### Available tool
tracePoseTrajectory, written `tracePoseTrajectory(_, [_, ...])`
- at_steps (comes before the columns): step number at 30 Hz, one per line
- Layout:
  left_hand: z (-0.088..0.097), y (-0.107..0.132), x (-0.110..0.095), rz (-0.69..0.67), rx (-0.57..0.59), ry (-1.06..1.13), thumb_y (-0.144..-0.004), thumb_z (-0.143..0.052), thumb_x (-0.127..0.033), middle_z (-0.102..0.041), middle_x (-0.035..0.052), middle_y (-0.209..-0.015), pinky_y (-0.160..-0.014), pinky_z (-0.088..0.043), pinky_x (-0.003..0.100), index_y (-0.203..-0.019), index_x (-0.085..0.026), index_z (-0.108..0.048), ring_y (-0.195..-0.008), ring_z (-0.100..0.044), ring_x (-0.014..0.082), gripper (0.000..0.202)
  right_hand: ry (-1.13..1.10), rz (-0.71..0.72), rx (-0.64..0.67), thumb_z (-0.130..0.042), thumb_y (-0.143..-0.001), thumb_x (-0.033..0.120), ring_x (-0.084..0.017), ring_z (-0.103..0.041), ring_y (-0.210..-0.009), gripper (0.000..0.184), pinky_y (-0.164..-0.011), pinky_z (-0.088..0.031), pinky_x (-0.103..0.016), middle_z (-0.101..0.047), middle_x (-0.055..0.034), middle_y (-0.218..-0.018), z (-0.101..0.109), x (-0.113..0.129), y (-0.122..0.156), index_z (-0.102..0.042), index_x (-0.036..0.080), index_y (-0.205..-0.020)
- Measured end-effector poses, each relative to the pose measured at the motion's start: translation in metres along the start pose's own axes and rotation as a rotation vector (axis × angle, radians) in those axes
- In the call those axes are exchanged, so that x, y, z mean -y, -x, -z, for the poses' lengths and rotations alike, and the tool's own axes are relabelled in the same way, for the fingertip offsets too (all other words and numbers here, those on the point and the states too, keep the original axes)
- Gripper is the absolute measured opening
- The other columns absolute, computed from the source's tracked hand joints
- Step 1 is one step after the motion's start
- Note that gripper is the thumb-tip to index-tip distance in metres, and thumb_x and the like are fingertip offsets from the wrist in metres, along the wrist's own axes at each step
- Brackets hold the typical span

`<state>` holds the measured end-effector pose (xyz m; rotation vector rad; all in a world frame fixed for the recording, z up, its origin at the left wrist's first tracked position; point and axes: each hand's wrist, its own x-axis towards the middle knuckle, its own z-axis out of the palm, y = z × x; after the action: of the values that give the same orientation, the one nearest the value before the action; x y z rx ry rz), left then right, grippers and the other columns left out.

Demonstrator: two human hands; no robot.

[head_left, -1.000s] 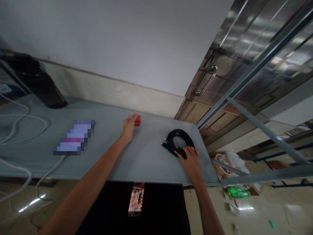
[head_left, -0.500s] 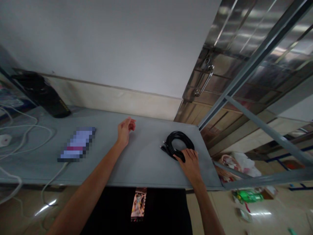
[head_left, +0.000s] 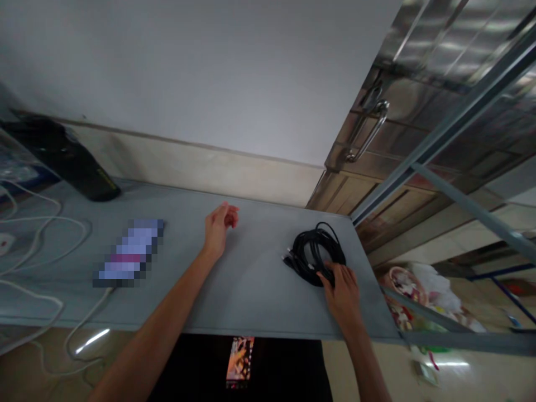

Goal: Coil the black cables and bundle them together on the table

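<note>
A coil of black cable [head_left: 302, 272] lies toward the right end of the grey tabletop [head_left: 259, 279], its metal-tipped plugs at the coil's left side. My right hand [head_left: 344, 285] is closed on the coil's near right edge, thumb and fingers pinching the strands. One loop sticks up a little at the back. My left hand [head_left: 218, 226] rests near the middle of the table, apart from the cable. Its fingers are curled in, and nothing shows in them.
A phone with a blurred screen [head_left: 132, 248] lies at left, a white cable [head_left: 90, 318] running from it. Behind it leans a black bottle [head_left: 79, 167]. Metal frame bars [head_left: 389, 187] rise at the right. Another lit phone [head_left: 240, 362] rests on my lap.
The view has shifted slightly. The cable coil looks looser, with a loop now standing out at its back. My right hand still grips its near edge; my left hand stays about where it was.
</note>
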<state>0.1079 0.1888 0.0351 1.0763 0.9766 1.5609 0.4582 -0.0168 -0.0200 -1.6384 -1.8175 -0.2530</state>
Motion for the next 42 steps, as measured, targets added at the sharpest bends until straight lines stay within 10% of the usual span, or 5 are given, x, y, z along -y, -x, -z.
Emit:
tracePoseTrajectory(7, [-0.002,0.001,0.001,0.017,0.015,-0.025,-0.095,-0.072,-0.076,-0.065,0.0052,-0.074,-0.059,-0.041,0.035,-0.087,-0.021,-0.079,-0.063,-0.055,0.0184,0.056,-0.197,-0.296,-0.153,-0.042,-0.118,0.072,-0.031,-0.075,-0.091,0.065,-0.083,-0.057,-0.044,-0.082,-0.0125,-0.097,0.021,0.003,-0.007,-0.079,0.023,-0.097])
tracePoseTrajectory(12, [-0.002,0.000,0.000,0.027,-0.013,-0.021,-0.097,-0.066,-0.082,-0.064,0.0053,-0.073,-0.058,-0.039,0.034,-0.086,-0.022,-0.079,-0.062,-0.054,0.0185,0.062,-0.645,-0.511,-0.498,-0.046,-0.118,0.073,-0.017,-0.048,-0.044,0.065,-0.050,-0.045,-0.033,-0.048,0.0053,-0.051,0.064,0.024,-0.046,-0.046,0.029,-0.069])
tracePoseTrajectory(24, [-0.011,0.021,-0.011,-0.166,0.104,-0.189,-0.096,-0.081,-0.069,-0.072,0.0014,-0.075,-0.064,-0.047,0.032,-0.117,-0.025,-0.078,-0.063,-0.059,0.0183,0.048,-0.931,-0.406,-0.814,-0.051,-0.117,0.075,-0.011,-0.027,-0.034,0.069,-0.034,-0.027,-0.028,-0.030,0.0085,-0.049,0.159,0.122,-0.112,-0.038,0.028,-0.068])
tracePoseTrajectory(33, [-0.013,0.051,0.001,-0.786,0.524,-0.619,-0.081,-0.096,-0.075,-0.074,0.0197,-0.147,-0.114,-0.058,0.059,-0.156,-0.032,-0.070,-0.131,-0.070,0.0407,0.091,-1.194,-0.476,-0.381,-0.060,-0.110,0.081,-0.008,-0.030,-0.044,0.071,-0.042,-0.026,-0.023,-0.030,0.0104,-0.056,0.047,0.189,-0.131,-0.035,0.026,-0.072])
tracePoseTrajectory(42, [0.002,0.027,0.001,-0.609,0.391,-0.526,-0.114,-0.057,-0.066,-0.079,0.0151,-0.116,-0.103,-0.058,0.049,-0.112,-0.027,-0.086,-0.110,-0.072,0.0318,0.049,-1.216,-0.371,-0.070,-0.052,-0.102,0.096,-0.011,-0.045,-0.053,0.071,-0.050,-0.042,-0.026,-0.042,0.0080,-0.070,-0.042,0.193,-0.167,-0.042,0.028,-0.083])
